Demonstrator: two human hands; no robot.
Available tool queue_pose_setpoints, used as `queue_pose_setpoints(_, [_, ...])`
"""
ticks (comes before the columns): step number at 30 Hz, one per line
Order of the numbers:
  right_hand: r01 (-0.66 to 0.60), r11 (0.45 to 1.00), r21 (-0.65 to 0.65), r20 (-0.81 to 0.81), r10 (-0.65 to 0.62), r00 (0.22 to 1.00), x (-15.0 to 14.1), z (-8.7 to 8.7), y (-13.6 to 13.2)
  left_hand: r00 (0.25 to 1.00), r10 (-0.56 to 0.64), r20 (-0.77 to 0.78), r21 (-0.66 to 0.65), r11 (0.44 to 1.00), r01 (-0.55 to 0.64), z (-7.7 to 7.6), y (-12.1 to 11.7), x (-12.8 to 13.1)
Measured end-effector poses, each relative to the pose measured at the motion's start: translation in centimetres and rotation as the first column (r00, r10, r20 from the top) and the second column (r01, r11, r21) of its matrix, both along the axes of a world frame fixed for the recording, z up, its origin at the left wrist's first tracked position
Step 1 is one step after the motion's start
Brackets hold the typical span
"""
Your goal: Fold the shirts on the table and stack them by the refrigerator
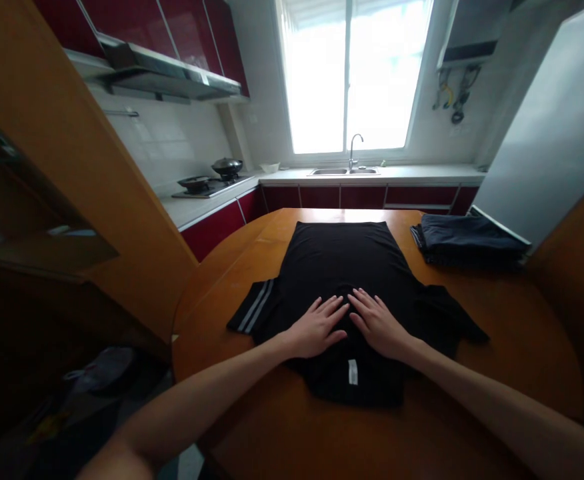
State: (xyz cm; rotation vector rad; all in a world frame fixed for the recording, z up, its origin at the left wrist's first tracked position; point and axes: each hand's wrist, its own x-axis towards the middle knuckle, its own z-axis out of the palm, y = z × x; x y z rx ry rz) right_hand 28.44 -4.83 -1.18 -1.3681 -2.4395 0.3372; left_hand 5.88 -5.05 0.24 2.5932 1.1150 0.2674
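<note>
A black T-shirt [342, 267] lies spread flat on a round wooden table [512, 333], collar end toward me, a small white label showing near the collar. Its left sleeve carries grey stripes. My left hand [318, 327] rests flat on the shirt's upper middle, fingers stretched out. Right beside it, my right hand [378, 323] lies flat in the same way. The fingertips of the two hands nearly meet. Neither hand holds anything.
A folded pile of dark clothes [467, 240] sits on the table's far right. A grey fridge [552, 133] stands to the right, a wooden cabinet [47, 167] to the left. Behind are a counter with a sink [345, 171] under a window and a stove with pans [212, 180].
</note>
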Motion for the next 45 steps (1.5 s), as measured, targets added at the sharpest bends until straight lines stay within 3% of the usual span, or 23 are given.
queue_pose_setpoints(5, [-0.07,0.997,0.032,-0.011,0.07,0.997,-0.4,-0.8,-0.6,0.994,0.082,-0.067,0.064,0.995,-0.077,-0.5,-0.7,0.7])
queue_pose_setpoints(9, [-0.076,0.996,0.048,0.008,0.076,0.997,-0.1,-1.6,-0.2,0.988,0.105,-0.112,0.096,0.991,-0.094,0.8,0.6,-0.9])
queue_pose_setpoints(13, [-0.072,0.997,0.041,-0.015,0.073,0.997,0.3,-2.0,0.1,0.956,0.289,-0.055,0.131,0.951,-0.28,3.1,3.7,-7.1])
queue_pose_setpoints(17, [-0.066,0.997,0.027,-0.058,0.068,0.996,0.5,-1.9,0.1,0.784,0.619,-0.046,0.033,0.785,-0.618,4.6,6.6,-15.2])
queue_pose_setpoints(19, [-0.05,0.998,0.032,-0.095,0.053,0.994,0.5,-1.7,0.2,0.733,0.678,-0.049,-0.013,0.734,-0.68,4.6,7.6,-18.2])
queue_pose_setpoints(22, [-0.034,0.999,0.039,-0.17,0.04,0.985,0.6,-1.6,0.4,0.73,0.683,-0.032,-0.092,0.725,-0.682,3.8,8.5,-20.2])
queue_pose_setpoints(26, [-0.021,0.999,0.028,-0.236,0.027,0.971,0.9,-1.7,0.7,0.752,0.66,0.005,-0.199,0.737,-0.646,2.8,9.1,-20.6])
queue_pose_setpoints(31, [-0.017,1.0,0.002,-0.238,0.017,0.971,1.1,-1.7,0.9,0.771,0.636,0.037,-0.294,0.744,-0.599,3.0,8.9,-20.7])
queue_pose_setpoints(39, [-0.02,1.0,-0.003,-0.282,0.019,0.959,1.1,-1.5,1.0,0.708,0.701,0.088,-0.407,0.674,-0.617,4.0,7.6,-20.0])
queue_pose_setpoints(45, [-0.029,1.0,-0.003,-0.297,0.027,0.955,1.1,-1.5,1.2,0.684,0.657,0.316,-0.572,0.708,-0.416,5.2,6.9,-18.2])
